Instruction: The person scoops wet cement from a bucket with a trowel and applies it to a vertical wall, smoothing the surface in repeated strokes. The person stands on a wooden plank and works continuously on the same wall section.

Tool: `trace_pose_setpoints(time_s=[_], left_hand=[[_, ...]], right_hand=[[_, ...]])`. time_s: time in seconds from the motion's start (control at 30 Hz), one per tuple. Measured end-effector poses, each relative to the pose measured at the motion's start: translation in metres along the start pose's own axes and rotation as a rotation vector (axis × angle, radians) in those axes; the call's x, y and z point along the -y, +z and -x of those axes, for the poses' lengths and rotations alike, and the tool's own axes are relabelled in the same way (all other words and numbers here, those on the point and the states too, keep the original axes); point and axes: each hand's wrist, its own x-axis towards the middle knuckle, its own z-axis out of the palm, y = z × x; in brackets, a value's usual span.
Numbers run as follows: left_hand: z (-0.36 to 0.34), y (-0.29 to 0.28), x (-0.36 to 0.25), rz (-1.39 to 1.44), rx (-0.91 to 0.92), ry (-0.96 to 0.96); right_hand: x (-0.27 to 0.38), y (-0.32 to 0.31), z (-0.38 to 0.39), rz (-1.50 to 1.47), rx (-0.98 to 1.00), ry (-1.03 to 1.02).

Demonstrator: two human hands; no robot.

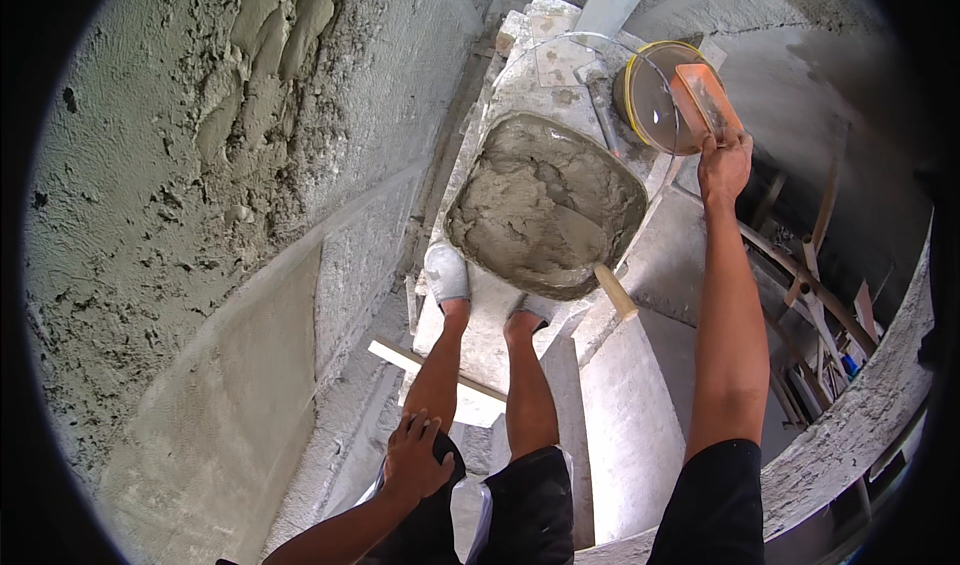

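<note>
My right hand (725,168) is closed on an orange plastering float (708,97), held at the right side of a round bucket with a yellow rim (630,97). Murky grey liquid shows inside the bucket. My left hand (415,459) lies on my left knee, its fingers slightly spread and holding nothing. Ahead of my feet sits a wide tub (452,203) filled with wet grey mortar (540,190). A trowel lies in the mortar, its blade partly coated and its wooden handle (616,293) sticking out over the tub's near right rim.
I stand on a mortar-splashed plank platform (480,340). Another long-handled tool (601,110) lies between tub and bucket. Fresh mortar (245,95) covers part of the left wall. Beyond the platform's right edge, poles and boards (810,275) lie lower down.
</note>
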Motion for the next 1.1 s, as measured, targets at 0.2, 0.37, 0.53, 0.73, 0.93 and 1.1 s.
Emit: trace_pose_setpoints(time_s=[0.2,0.37,0.53,0.73,0.93,1.1], left_hand=[[0.000,0.003,-0.001,-0.041,0.020,-0.001],[0.002,0.005,-0.001,-0.076,0.039,-0.011],[0.002,0.006,0.000,-0.028,0.064,-0.027],[0.003,0.010,0.005,-0.004,0.072,-0.037],[0.005,0.019,0.010,-0.012,-0.042,-0.014],[0.003,0.016,0.011,-0.003,0.003,-0.028]], right_hand=[[0.010,-0.077,0.071,-0.141,-0.093,-0.226],[0.038,-0.138,0.155,-0.243,0.077,-0.303],[0.067,-0.138,0.219,-0.232,0.379,-0.374],[0.104,-0.074,0.245,-0.100,0.618,-0.571],[0.130,-0.045,0.242,-0.125,0.764,-0.487],[0.143,-0.058,0.227,-0.253,0.935,-0.246]])
